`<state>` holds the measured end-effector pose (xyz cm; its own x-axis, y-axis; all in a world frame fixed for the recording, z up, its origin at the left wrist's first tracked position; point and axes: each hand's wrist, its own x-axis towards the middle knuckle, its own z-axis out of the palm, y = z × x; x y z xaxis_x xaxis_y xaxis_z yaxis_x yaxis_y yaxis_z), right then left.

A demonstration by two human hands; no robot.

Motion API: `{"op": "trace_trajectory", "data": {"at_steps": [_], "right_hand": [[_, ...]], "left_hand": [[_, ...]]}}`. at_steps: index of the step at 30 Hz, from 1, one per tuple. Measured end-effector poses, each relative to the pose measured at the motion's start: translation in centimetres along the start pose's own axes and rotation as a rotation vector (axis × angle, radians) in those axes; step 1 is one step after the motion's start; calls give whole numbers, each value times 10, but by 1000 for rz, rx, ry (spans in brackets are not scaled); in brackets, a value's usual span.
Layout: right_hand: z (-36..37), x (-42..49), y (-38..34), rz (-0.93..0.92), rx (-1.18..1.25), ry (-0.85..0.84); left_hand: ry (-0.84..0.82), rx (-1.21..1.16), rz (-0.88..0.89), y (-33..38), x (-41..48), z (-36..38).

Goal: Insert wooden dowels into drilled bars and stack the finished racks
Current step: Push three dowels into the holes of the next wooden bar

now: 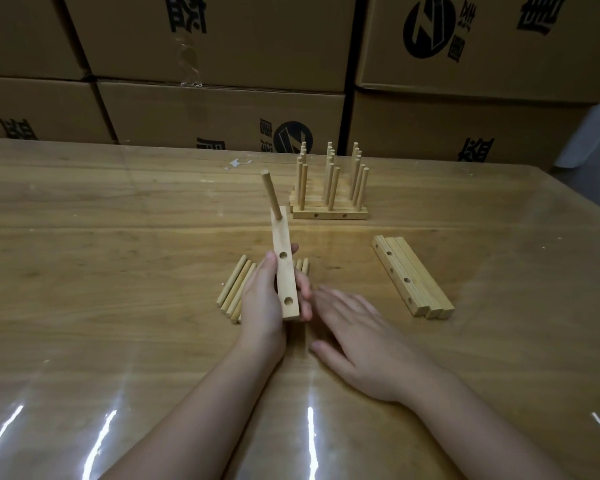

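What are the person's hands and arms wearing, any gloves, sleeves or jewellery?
Nothing visible: the left hand and right hand are bare, with no gloves, rings or watch. The left forearm and right forearm are bare to the frame edge, no sleeves in view.

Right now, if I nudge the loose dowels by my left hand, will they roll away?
Probably: the loose dowels are round on a glossy table, so likely roll sideways. Thin wood suggests stiff and light. Lying packed together may slow them.

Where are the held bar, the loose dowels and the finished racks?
held bar (286,277), head view, face between its empty holes
loose dowels (234,284), head view, leftmost sticks' middle
finished racks (329,215), head view, front bar's side
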<state>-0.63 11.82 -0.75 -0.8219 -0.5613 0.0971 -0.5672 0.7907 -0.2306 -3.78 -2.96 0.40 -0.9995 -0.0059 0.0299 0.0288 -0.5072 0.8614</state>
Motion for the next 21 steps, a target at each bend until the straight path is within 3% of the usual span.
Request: {"op": "trace_trajectory", "data": {"at_steps": [7,13,21], "right_hand": [[-2,2,-2,-29,26,-7],[-3,2,-3,41,-135,237],[-5,2,18,449,-72,353]], "left_hand": [[59,-5,52,-1,1,0],[67,53,48,0,-1,1],[5,134,-6,2,-4,4]]}}
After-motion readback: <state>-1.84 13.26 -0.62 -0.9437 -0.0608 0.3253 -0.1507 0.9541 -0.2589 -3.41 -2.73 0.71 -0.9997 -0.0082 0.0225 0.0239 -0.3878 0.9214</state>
